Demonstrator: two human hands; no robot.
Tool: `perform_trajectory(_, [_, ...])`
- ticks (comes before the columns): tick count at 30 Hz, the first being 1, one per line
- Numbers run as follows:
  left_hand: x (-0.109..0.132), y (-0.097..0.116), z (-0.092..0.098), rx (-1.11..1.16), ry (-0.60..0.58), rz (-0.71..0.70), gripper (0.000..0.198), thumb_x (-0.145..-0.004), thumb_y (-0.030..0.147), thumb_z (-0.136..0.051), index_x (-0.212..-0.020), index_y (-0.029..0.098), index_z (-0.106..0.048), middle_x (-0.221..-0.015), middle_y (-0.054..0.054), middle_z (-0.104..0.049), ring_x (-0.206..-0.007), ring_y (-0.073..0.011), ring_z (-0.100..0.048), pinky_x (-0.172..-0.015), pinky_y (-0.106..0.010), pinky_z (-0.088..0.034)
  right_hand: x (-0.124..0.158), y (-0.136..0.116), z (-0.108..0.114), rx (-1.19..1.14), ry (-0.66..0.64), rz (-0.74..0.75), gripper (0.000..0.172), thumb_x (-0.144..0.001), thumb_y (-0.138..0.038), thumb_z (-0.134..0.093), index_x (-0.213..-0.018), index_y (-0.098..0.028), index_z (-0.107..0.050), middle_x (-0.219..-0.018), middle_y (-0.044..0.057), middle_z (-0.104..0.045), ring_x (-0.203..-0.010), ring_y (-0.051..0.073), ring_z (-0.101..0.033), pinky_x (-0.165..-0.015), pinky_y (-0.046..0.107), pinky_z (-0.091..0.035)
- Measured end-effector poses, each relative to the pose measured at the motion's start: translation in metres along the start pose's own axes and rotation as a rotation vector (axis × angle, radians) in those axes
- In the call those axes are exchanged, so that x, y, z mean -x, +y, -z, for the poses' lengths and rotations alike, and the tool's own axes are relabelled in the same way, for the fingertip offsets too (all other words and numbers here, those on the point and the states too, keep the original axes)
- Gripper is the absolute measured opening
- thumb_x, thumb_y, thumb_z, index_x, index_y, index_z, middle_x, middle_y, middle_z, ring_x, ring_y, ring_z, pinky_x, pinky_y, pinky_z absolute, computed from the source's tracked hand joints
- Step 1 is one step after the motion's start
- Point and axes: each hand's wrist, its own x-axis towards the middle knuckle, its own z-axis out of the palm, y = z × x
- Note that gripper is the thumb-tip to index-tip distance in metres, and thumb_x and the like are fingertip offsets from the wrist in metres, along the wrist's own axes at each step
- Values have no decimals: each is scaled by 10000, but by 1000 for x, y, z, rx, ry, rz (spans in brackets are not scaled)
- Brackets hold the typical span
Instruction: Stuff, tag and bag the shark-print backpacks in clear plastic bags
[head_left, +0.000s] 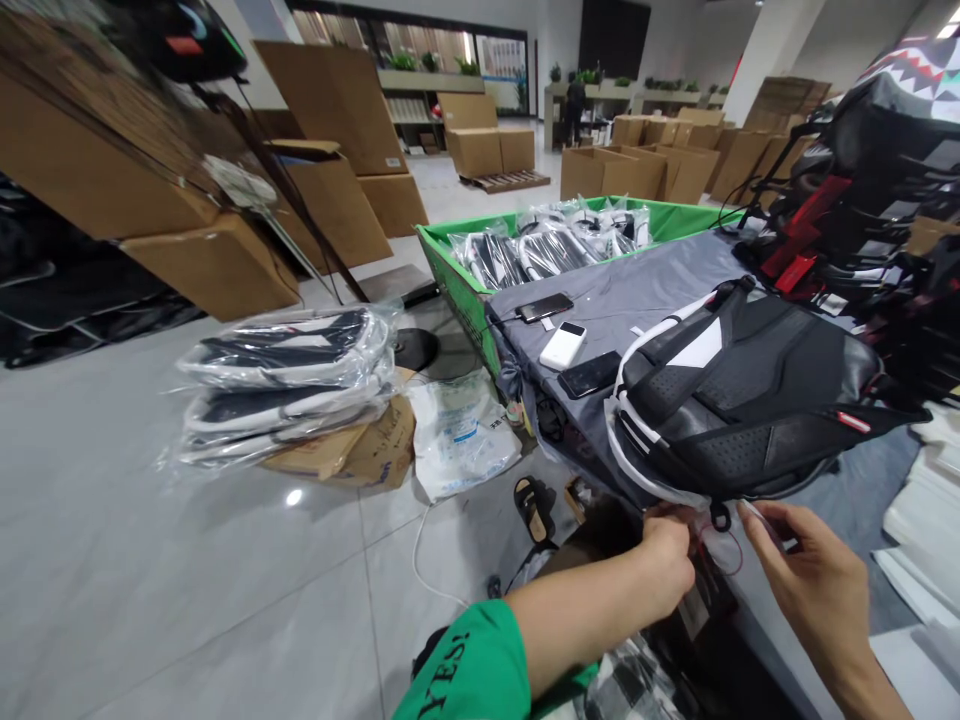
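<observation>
We see the black backpack [750,390] lying on the grey cloth-covered surface [652,270], straps up, its near edge just above both hands. Our left hand [667,555] is curled beneath that edge; its fingertips are hidden, so we cannot tell how far its grip is open or what it has. Our right hand [814,575] has its grip pinched nearly closed, apparently on a thin pale piece [756,517].

Between them hangs a thin red loop [741,553], and we judge it could snag on a finger or on the black tab [720,516] if the hands pull apart. The backpack rests at the surface's near edge, so a hard tug could drag it off, or ruck the loose cloth and shift the dark phone [590,375] beside it.

We read the backpack as smooth and leather-like, with perforated padded panels, angular overlays and rounded white piping that could scuff or soil. Beyond, glossy crinkled film wraps the bags [555,252] in the green-walled bin [459,272].
</observation>
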Motion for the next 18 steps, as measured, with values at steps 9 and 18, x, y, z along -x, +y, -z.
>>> perform_trajectory(9, [-1,-14,27,147,-161,4,244,-577,179,-761,-804,186,-674,-694,-9,-691,-663,-183,-649,-714,-319,-543,23,-25,-33,455,110,424,370,-1070,-286,-405,-865,-181,-694,-785,57,-673,-717,185,-582,-580,293,-359])
perform_trajectory(18, [18,-2,31,182,-287,-76,305,-501,253,-859,-724,155,-676,-743,-36,-719,-707,-169,-662,-734,-286,-518,47,-17,-27,490,82,543,236,-1051,-233,-447,-1014,-164,-669,-1004,74,-765,-898,251,-606,-737,384,-356])
